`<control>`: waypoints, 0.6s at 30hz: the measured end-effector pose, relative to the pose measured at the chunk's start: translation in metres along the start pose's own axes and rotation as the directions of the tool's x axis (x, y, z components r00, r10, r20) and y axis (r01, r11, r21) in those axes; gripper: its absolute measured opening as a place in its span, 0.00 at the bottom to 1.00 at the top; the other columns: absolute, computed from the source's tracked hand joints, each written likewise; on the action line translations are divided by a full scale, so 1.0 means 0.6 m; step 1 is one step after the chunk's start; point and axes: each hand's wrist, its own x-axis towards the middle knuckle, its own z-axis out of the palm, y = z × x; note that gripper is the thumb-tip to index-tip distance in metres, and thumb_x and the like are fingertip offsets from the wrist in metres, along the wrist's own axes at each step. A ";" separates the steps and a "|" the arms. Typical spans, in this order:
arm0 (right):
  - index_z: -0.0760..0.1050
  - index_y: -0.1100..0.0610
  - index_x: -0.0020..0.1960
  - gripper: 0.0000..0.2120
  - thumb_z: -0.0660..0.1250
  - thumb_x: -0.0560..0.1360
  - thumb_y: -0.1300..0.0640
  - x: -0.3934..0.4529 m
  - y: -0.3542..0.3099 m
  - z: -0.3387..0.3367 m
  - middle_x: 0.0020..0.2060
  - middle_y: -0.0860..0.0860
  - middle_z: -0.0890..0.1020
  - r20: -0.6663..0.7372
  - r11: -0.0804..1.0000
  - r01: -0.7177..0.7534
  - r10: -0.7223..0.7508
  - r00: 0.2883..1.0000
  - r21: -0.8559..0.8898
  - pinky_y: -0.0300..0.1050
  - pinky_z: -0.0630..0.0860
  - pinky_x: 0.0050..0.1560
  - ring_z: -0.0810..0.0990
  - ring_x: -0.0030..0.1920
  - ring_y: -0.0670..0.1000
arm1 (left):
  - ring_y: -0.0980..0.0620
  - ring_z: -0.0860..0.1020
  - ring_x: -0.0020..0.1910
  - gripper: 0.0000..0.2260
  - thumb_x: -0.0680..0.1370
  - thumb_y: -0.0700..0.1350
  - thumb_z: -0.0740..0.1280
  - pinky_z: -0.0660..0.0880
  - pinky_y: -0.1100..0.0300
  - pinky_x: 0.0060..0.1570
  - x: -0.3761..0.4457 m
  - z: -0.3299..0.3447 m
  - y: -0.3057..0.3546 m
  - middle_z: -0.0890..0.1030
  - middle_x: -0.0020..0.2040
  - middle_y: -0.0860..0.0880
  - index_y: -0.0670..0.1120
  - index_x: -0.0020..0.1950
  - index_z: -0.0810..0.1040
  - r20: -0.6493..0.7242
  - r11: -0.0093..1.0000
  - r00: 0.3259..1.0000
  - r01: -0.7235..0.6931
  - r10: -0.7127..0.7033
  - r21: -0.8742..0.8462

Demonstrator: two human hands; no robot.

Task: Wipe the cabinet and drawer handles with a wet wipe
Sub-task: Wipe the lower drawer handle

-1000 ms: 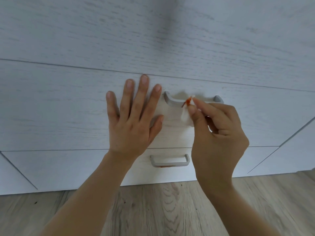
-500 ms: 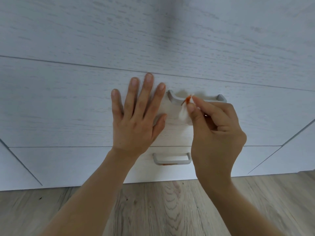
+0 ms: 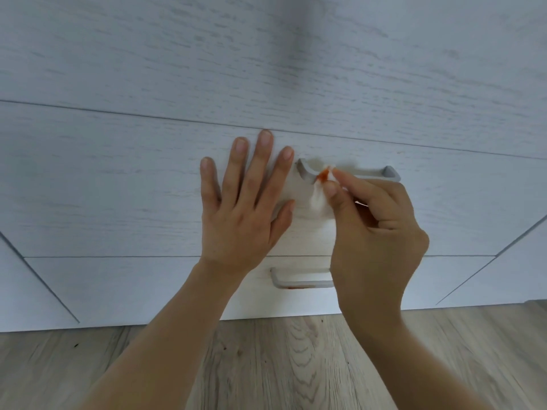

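View from a head camera, looking down at the front of a pale grey wood-grain cabinet [image 3: 148, 69] w/ drawers. The left hand [image 3: 245, 211] lies flat on the upper drawer front [image 3: 103, 187], palm against it, fingers straight & slightly spread, holding nothing. Just right of it is the upper handle [image 3: 367, 172], a pale bar fixed across the drawer. The right hand [image 3: 376, 232] pinches a small white wipe [image 3: 318, 199] between thumb & forefinger, other fingers curled in toward the palm. The wipe is pressed on the handle near its left end; an orange-red smear [image 3: 324, 175] shows on the wipe at the fingertips, right where it meets the bar. The rest of the wipe hangs below, blurred. Lower down, a 2nd drawer [image 3: 118, 285] has its own handle [image 3: 299, 283], part hidden behind the right wrist, w/ a faint reddish mark on its underside. Light wood floor [image 3: 281, 365] along the bottom, both bare forearms reaching up from it
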 end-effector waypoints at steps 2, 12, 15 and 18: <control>0.81 0.53 0.49 0.08 0.71 0.72 0.62 -0.001 0.000 0.000 0.41 0.42 0.79 -0.015 1.000 -0.010 0.010 1.000 0.012 0.26 0.71 0.43 0.77 0.41 0.36 | 0.41 0.55 0.72 0.26 0.80 0.56 0.53 0.44 0.44 0.72 0.001 -0.001 -0.001 0.58 0.72 0.43 0.45 0.75 0.56 -0.003 1.000 1.000 0.001 -0.001 -0.009; 0.81 0.56 0.50 0.09 0.72 0.71 0.63 -0.011 -0.004 0.012 0.41 0.43 0.79 0.045 0.994 0.090 -0.087 0.995 -0.067 0.27 0.73 0.46 0.78 0.43 0.39 | 0.43 0.52 0.76 0.25 0.81 0.56 0.52 0.45 0.44 0.73 -0.001 0.001 0.000 0.57 0.74 0.45 0.46 0.75 0.56 -0.025 1.000 1.000 -0.006 0.006 -0.021; 0.80 0.49 0.48 0.10 0.72 0.71 0.62 -0.008 -0.003 0.007 0.40 0.39 0.79 -0.033 1.000 -0.009 0.008 0.999 -0.030 0.25 0.72 0.44 0.78 0.43 0.36 | 0.41 0.58 0.72 0.25 0.81 0.55 0.51 0.44 0.44 0.73 -0.005 -0.001 -0.011 0.59 0.73 0.43 0.45 0.76 0.56 -0.009 0.998 0.999 -0.050 0.050 -0.036; 0.80 0.48 0.47 0.07 0.71 0.72 0.59 -0.010 -0.008 0.002 0.40 0.39 0.79 -0.050 0.997 -0.074 0.074 0.996 -0.003 0.25 0.71 0.42 0.78 0.41 0.36 | 0.43 0.53 0.74 0.26 0.81 0.55 0.52 0.44 0.45 0.73 -0.008 0.000 -0.014 0.59 0.73 0.44 0.45 0.76 0.55 -0.006 0.998 0.998 -0.055 0.055 -0.039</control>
